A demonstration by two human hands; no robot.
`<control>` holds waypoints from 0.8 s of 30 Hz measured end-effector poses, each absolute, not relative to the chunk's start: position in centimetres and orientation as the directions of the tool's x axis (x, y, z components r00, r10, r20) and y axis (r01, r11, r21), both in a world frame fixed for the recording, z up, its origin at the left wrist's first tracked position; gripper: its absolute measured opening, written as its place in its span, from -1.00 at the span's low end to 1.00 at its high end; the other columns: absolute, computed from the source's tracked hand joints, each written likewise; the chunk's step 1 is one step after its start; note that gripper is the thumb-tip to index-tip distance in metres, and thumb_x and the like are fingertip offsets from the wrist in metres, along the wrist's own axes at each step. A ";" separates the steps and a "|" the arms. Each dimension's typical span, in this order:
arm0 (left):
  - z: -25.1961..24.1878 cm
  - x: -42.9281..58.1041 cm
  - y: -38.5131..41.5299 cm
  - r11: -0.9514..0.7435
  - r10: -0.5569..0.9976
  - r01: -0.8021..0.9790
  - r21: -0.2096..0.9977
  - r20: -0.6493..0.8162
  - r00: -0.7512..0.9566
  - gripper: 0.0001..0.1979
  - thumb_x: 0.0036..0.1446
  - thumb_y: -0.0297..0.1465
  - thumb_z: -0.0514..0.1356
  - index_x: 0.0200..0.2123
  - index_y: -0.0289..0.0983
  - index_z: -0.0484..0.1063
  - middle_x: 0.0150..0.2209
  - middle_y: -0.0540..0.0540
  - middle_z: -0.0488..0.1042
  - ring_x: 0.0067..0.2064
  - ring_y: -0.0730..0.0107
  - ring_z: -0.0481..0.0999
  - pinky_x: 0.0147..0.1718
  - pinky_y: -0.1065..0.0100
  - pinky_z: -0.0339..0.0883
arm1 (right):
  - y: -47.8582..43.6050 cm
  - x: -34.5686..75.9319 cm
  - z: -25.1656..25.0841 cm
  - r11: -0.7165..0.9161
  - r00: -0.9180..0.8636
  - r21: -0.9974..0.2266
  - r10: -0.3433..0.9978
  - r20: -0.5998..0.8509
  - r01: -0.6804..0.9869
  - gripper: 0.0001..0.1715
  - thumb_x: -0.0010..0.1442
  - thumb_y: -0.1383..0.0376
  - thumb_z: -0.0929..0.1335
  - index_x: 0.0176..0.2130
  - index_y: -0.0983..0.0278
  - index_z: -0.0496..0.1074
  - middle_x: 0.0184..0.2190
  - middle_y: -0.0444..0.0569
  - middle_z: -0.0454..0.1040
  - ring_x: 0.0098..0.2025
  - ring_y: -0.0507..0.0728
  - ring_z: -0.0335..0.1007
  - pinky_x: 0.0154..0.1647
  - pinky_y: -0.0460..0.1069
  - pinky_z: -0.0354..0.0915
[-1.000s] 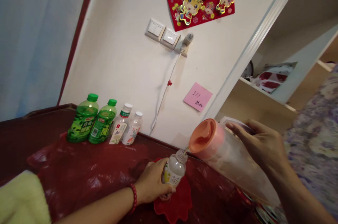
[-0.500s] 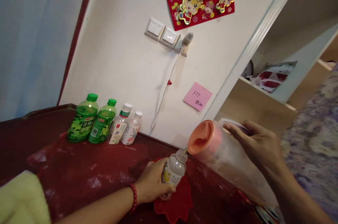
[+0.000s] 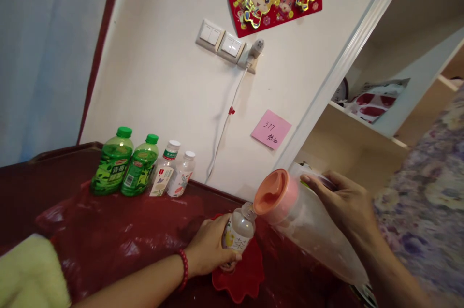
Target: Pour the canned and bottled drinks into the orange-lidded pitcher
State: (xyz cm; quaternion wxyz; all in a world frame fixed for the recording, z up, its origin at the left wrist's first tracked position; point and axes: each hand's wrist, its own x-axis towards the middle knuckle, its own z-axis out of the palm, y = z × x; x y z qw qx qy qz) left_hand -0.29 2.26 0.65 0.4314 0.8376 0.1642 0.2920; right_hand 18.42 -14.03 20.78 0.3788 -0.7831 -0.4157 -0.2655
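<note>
Frosted cylindrical pitcher [image 3: 312, 230], clear bottle [image 3: 242, 228]

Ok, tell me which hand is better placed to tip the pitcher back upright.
Probably the right hand: it holds the tilted pitcher, while the left hand is wrapped around the small bottle at the pitcher's rim.

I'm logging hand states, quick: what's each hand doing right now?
Left hand: closed, holding the small clear bottle.
Right hand: closed, holding the tilted pitcher.
</note>
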 end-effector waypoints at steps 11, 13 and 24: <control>0.3 0.1 2.4 -0.602 0.510 0.032 0.798 0.353 0.785 -0.43 -0.11 -0.33 0.41 0.04 -0.13 0.44 -0.07 0.00 0.61 -0.07 0.13 0.56 -0.10 0.30 0.36 | -15.1 19.6 15.7 -0.160 0.703 -0.688 0.251 0.665 0.708 -0.39 -0.05 -0.23 0.46 -0.59 0.23 0.37 -0.68 -0.20 0.23 -0.57 0.04 0.13 -0.58 -0.05 0.06; 0.5 0.2 2.5 -0.603 0.505 0.031 0.797 0.351 0.789 -0.43 -0.10 -0.34 0.40 0.04 -0.13 0.43 -0.05 -0.02 0.61 -0.07 0.14 0.56 -0.08 0.30 0.36 | -15.3 20.2 13.9 -0.085 0.777 -0.779 0.191 0.600 0.622 -0.38 -0.08 -0.23 0.47 -0.59 0.23 0.34 -0.71 -0.22 0.22 -0.62 0.02 0.09 -0.63 -0.06 0.03; 0.9 0.5 2.6 -0.630 0.496 0.067 0.774 0.334 0.802 -0.41 -0.04 -0.30 0.36 0.10 -0.20 0.37 0.03 -0.15 0.58 0.00 0.03 0.56 -0.01 0.17 0.36 | -17.2 23.2 6.8 0.362 0.941 -0.878 0.008 0.338 0.313 -0.29 -0.19 -0.21 0.55 -0.54 0.19 0.17 -0.70 -0.36 0.11 -0.69 -0.07 0.02 -0.70 -0.11 0.03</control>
